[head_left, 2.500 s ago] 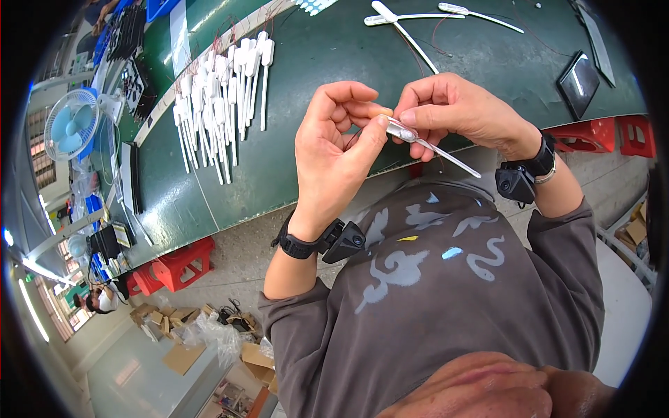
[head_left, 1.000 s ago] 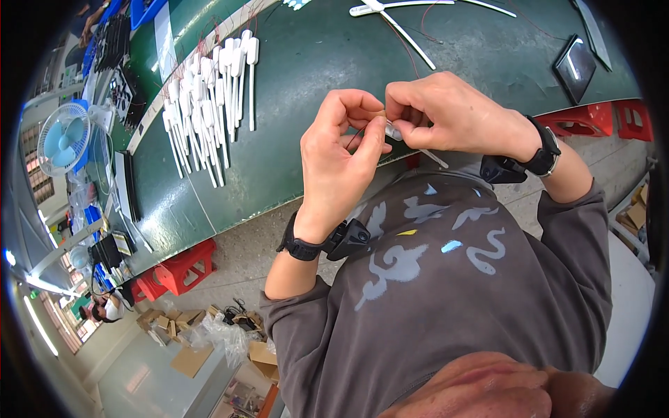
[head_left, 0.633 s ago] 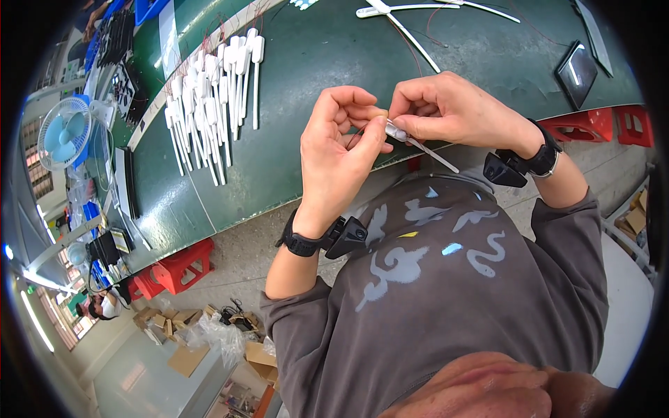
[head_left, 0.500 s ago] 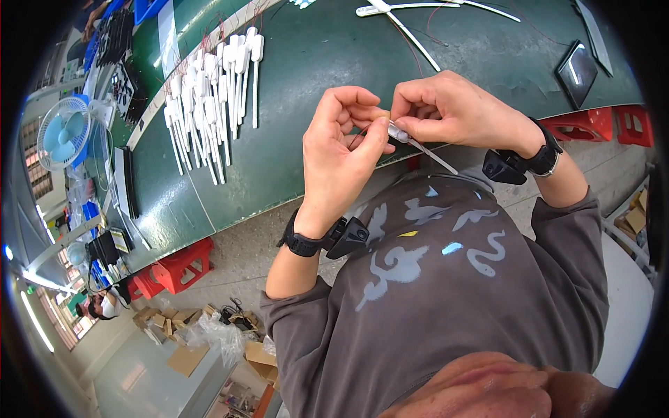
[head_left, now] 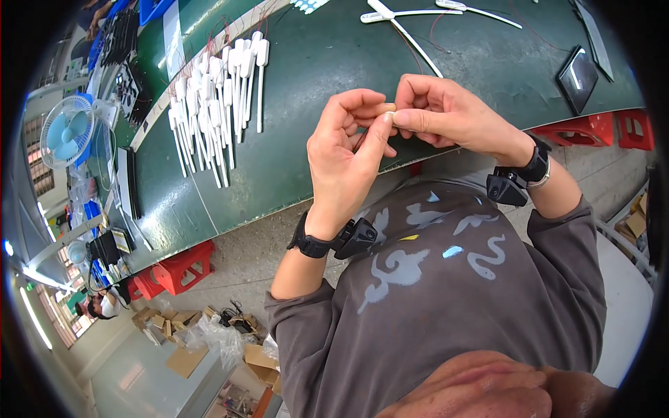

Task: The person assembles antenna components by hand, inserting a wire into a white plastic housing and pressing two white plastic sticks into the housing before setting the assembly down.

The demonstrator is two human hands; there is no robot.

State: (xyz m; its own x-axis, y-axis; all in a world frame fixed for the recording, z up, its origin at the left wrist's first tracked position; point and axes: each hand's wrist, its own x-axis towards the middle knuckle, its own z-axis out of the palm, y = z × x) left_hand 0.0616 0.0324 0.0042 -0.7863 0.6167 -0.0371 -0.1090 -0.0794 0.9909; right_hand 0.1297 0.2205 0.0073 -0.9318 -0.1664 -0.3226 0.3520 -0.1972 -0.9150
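My left hand (head_left: 346, 153) and my right hand (head_left: 460, 117) meet above the near edge of the green table (head_left: 293, 139). Thumb and fingers are pinched together on both, tip to tip. A tiny pale bit shows between the fingertips. The white stick-shaped part seen in my right hand a moment ago is now hidden behind the fingers. Left of my hands lies a bundle of white stick-shaped parts (head_left: 228, 106), with thick heads and thin red wires. Beyond my hands, more white sticks (head_left: 415, 49) lie crossed, a loose red wire beside them.
A black phone-like slab (head_left: 578, 80) lies at the right. Red plastic stools (head_left: 182, 268) stand under the table edge. A blue fan (head_left: 66, 132) stands at far left. Cardboard and clear plastic wrap (head_left: 221, 338) are heaped on the floor.
The white part with its thin stem, visible at my right fingers before, has gone out of sight behind them. My right hand has turned slightly, its thumb now meeting the left fingertips.
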